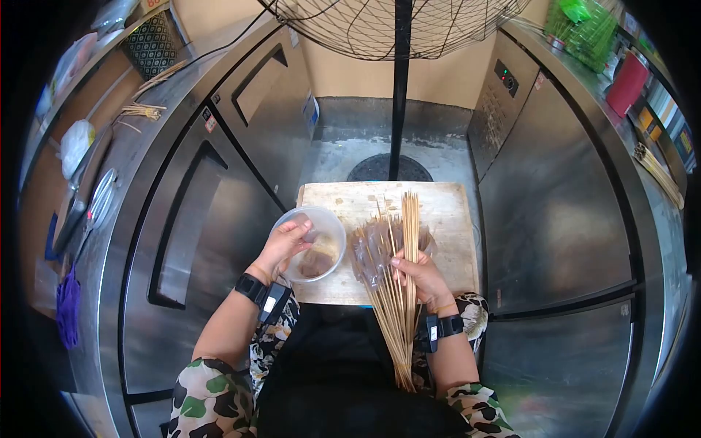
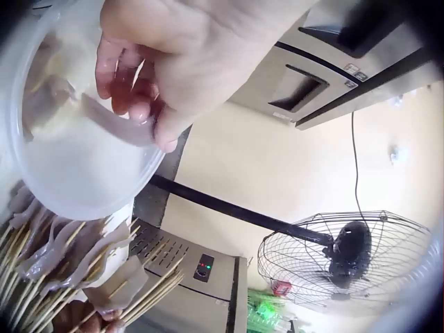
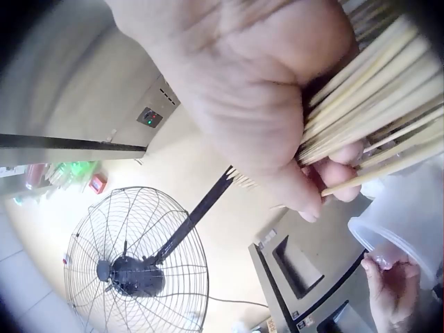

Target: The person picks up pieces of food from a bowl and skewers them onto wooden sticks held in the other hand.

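My left hand (image 1: pixel 281 252) is over a clear plastic bowl (image 1: pixel 335 228), pinching a thin, pale pinkish slice of meat (image 2: pixel 114 126) between thumb and fingers. More meat slices (image 1: pixel 315 263) lie at the bottom of the bowl. To the right, my right hand (image 1: pixel 425 279) grips a bundle of bare bamboo skewers (image 1: pixel 410 223), points away from me. One skewer (image 3: pixel 388 164) stands apart from the bundle at the thumb and fingertips. Beside this hand, a pile of skewered meat slices (image 1: pixel 370 252) lies on the wooden board (image 1: pixel 454 212), the skewers' long ends reaching toward my lap.
Steel cabinets (image 1: pixel 212 212) flank me at left, with more steel doors (image 1: pixel 555 190) at right. A fan with a black pole (image 1: pixel 399 117) stands beyond the board. On the left counter lie a whisk (image 1: pixel 104 196) and loose skewers (image 1: pixel 143 110); another skewer bundle (image 1: pixel 657 174) lies at right.
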`<state>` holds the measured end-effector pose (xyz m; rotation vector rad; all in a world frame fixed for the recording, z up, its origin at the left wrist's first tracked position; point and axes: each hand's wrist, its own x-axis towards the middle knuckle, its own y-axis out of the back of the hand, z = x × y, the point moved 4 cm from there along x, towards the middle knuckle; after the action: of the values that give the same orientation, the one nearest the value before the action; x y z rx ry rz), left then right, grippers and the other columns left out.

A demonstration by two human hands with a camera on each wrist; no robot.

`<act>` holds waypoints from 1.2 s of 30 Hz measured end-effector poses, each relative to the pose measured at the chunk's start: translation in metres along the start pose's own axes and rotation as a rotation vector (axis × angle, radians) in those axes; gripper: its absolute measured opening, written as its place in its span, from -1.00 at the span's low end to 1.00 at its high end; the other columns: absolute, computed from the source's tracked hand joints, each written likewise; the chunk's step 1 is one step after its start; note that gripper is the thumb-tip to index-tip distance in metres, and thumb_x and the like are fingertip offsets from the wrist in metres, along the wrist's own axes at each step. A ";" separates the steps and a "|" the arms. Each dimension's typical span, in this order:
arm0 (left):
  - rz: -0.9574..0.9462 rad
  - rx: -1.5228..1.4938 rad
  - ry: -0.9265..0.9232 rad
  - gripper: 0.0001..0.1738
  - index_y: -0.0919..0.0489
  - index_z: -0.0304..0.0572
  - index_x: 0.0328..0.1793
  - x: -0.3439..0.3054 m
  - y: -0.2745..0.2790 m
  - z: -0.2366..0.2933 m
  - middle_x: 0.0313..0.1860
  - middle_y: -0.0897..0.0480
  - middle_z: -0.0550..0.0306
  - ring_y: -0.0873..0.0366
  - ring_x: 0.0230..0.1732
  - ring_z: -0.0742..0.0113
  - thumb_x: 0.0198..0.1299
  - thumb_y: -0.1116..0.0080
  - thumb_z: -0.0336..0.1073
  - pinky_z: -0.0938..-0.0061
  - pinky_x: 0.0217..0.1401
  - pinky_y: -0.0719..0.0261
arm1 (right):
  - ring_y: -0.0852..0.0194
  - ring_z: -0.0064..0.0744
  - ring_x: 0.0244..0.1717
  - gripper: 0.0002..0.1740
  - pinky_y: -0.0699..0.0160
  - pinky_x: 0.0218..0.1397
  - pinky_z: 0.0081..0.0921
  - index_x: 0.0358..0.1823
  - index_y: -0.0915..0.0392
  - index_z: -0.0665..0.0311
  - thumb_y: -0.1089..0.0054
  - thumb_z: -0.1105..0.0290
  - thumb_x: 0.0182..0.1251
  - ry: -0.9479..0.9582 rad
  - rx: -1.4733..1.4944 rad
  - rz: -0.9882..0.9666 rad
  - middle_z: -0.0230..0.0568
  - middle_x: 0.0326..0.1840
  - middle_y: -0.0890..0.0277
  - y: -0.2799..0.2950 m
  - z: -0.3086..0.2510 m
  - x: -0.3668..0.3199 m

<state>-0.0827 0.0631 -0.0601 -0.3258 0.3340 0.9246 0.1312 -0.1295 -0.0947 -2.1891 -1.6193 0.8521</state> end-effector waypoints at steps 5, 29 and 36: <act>-0.071 -0.242 -0.019 -0.77 -0.47 -0.07 0.01 -0.003 -0.021 0.025 -0.07 -0.61 0.11 -0.56 -0.07 0.38 0.25 -0.09 -0.26 0.45 0.02 -0.52 | -0.40 -0.66 -0.56 -0.91 -0.37 -0.49 -0.74 -0.34 -0.50 0.23 -0.22 0.40 0.21 0.024 -0.017 -0.034 -0.36 -0.53 -0.50 -0.008 -0.005 -0.006; -0.256 0.277 -0.463 -0.80 -0.43 -0.13 0.05 0.030 -0.134 0.081 -0.20 -0.64 0.19 -0.58 -0.15 0.52 0.33 0.07 -0.35 0.62 -0.16 -0.50 | -0.37 -0.66 -0.67 -0.87 -0.34 -0.59 -0.77 -0.33 -0.48 0.29 -0.22 0.40 0.20 0.005 -0.105 -0.170 -0.25 -0.55 -0.54 -0.014 -0.009 -0.005; -0.086 0.164 -0.488 -0.90 -0.51 -0.12 -0.15 0.015 -0.128 0.064 -0.22 -0.64 0.24 -0.54 -0.24 0.57 0.28 -0.05 -0.31 0.67 -0.20 -0.48 | -0.38 -0.66 -0.66 -0.85 -0.35 -0.59 -0.76 -0.32 -0.48 0.29 -0.23 0.39 0.20 0.000 -0.114 -0.156 -0.25 -0.54 -0.54 -0.015 -0.009 -0.006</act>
<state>0.0397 0.0280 0.0075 0.0407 -0.0537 0.8550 0.1240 -0.1293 -0.0774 -2.1014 -1.8519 0.7321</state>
